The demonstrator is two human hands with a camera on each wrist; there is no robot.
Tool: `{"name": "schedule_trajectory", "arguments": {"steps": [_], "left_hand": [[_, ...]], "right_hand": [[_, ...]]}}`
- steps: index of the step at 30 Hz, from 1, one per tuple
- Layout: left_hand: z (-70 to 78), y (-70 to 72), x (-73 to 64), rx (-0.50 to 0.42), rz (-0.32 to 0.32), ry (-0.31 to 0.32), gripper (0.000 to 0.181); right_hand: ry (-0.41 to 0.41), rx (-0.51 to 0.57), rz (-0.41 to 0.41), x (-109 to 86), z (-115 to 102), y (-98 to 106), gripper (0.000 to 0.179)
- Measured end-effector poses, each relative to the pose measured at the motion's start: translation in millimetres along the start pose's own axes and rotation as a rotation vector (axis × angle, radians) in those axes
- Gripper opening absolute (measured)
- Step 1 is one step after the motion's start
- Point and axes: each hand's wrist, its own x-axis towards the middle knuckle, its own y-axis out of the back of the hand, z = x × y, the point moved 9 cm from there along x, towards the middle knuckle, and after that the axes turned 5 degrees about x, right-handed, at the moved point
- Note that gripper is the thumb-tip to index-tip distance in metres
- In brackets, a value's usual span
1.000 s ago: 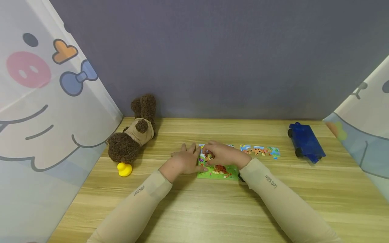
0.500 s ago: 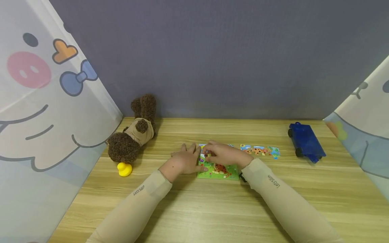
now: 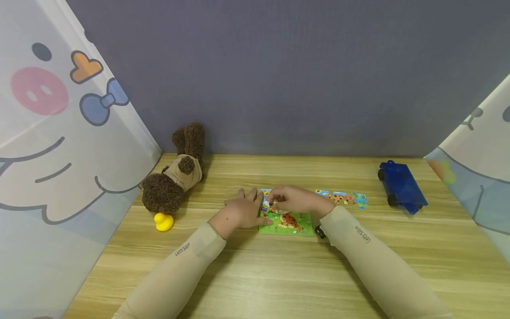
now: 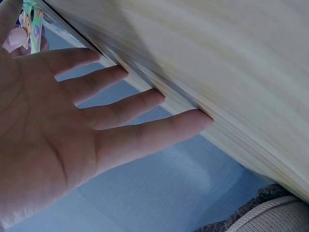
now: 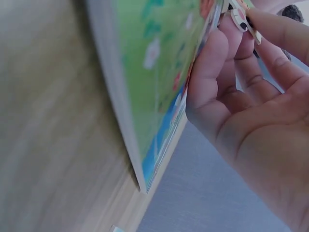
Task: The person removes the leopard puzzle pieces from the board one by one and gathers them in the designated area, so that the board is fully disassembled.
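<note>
A jigsaw puzzle board (image 3: pixel 295 230) with a spotted cat on green grass lies mid-table. My left hand (image 3: pixel 242 211) rests along its left side, thumb over the board's edge. In the left wrist view the fingers (image 4: pixel 140 137) are spread straight, tips at the tabletop. Over the board's upper part, my right hand (image 3: pixel 296 200) pinches a small puzzle piece between thumb and fingers. The right wrist view shows that puzzle piece (image 5: pixel 240 20) tilted, with black and white print, close over the board. Its far side is hidden by the fingers.
Several loose puzzle pieces (image 3: pixel 340 198) lie in a row right of the board. A blue toy car (image 3: pixel 402 188) stands at the back right. On the left lie a brown plush toy (image 3: pixel 161 192) and a yellow rubber duck (image 3: pixel 163 222). A grey wall (image 3: pixel 279 88) closes off the back.
The right hand has shifted slightly right and turned with the puzzle piece, so more of the board's spotted cat shows. The left hand has stayed in place.
</note>
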Motion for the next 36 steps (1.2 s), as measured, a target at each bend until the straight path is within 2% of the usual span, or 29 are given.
{"name": "schedule_trajectory", "arguments": {"steps": [5, 8, 12, 20, 36], "left_hand": [[0.8, 0.9, -0.3, 0.0, 0.005, 0.0, 0.103], [1.0, 0.8, -0.5, -0.003, 0.004, 0.0, 0.103], [1.0, 1.5, -1.0, -0.012, 0.005, -0.001, 0.103], [-0.3, 1.9, 0.2, -0.017, 0.003, -0.005, 0.104], [0.0, -1.9, 1.6, -0.031, -0.008, -0.012, 0.105]], "right_hand": [[-0.055, 0.138, 0.005, -4.4, 5, 3, 0.024], [-0.073, 0.169, 0.013, -7.5, 7, 6, 0.024], [-0.082, 0.162, 0.054, -14.4, 6, 18, 0.025], [-0.042, 0.21, 0.131, -31.7, 8, 42, 0.034], [-0.155, 0.216, 0.212, -83.5, 49, 77, 0.033]]}}
